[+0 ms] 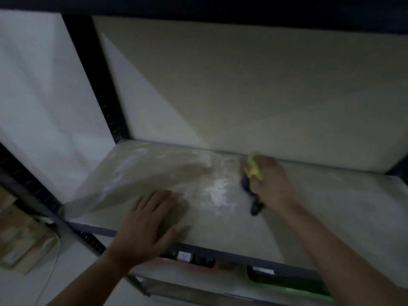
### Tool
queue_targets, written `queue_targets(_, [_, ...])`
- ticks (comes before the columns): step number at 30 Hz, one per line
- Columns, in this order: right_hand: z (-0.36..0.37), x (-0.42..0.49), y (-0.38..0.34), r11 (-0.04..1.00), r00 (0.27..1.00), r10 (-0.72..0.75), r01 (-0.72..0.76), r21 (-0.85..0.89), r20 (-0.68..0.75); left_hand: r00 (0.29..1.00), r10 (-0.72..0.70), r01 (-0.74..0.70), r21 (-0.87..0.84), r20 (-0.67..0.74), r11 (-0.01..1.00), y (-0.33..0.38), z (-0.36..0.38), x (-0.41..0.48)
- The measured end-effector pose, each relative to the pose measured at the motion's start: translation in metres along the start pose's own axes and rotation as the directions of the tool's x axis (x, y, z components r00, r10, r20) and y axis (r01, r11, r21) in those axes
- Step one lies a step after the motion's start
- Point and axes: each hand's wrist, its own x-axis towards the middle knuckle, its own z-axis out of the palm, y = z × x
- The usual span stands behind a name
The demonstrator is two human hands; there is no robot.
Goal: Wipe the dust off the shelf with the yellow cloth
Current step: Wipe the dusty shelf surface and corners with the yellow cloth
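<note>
Softness and lightness are to be expected of the yellow cloth, which is bunched into a wad at the far side of the shelf, just short of the back edge and right of the middle. Being limp, it is judged likely to fold and slip unless gathered in the palm. A hold over the top of the wad, with the fingers wrapped round it, is thought best, so that a broad underside is pressed flat on the board. No breakage is to be feared, and little force is needed.

The cloth is gripped by the right hand, whose fingers are curled over it; only a yellow edge is shown past the hand on the left. A dark, narrow thing is seen trailing from under that hand toward the near side; whether it is part of the cloth or a strap cannot be told. The left hand is laid flat on the near left part of the shelf, fingers straight and slightly spread, with nothing held. White dust is seen in a patch between the two hands and in a paler smear toward the far left corner, so the wiping is judged unfinished.
</note>
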Motion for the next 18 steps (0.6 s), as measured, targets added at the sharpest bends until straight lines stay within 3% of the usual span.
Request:
queue_targets(3, [-0.01, 0.008, 0.047, 0.956, 0.978, 0.209, -0.201, -0.215, 0.014, 0.995, -0.089, 0.092, 0.088, -0.044, 0.992, -0.044, -0.014, -0.018])
queue_targets(5, [-0.002, 0.004, 0.038, 0.926, 0.956, 0.294, -0.284, -0.246, 0.001, 0.994, -0.104, 0.107, 0.141, -0.025, 0.984, -0.063, -0.02, -0.019])
queue_targets(10, [0.03, -0.023, -0.052, 0.976, 0.991, 0.104, -0.118, -0.184, -0.085, 0.999, -0.044, 0.042, 0.142, 0.009, 0.989, -0.076, -0.019, -0.014])
queue_targets(14, [0.047, -0.033, -0.098, 0.995, 0.993, -0.09, 0.086, 0.053, 0.073, 1.0, -0.026, 0.023, 0.147, 0.017, 0.989, -0.08, -0.018, -0.016])
queue_targets(16, [0.034, -0.022, -0.088, 0.985, 0.99, -0.096, 0.08, 0.15, 0.103, 1.0, -0.02, 0.017, 0.132, 0.021, 0.991, -0.08, -0.018, -0.016])
queue_targets(18, [0.014, -0.006, -0.062, 0.994, 1.0, 0.001, -0.001, 0.109, -0.003, 0.999, -0.016, 0.012, 0.122, 0.035, 0.992, -0.08, -0.017, -0.017])
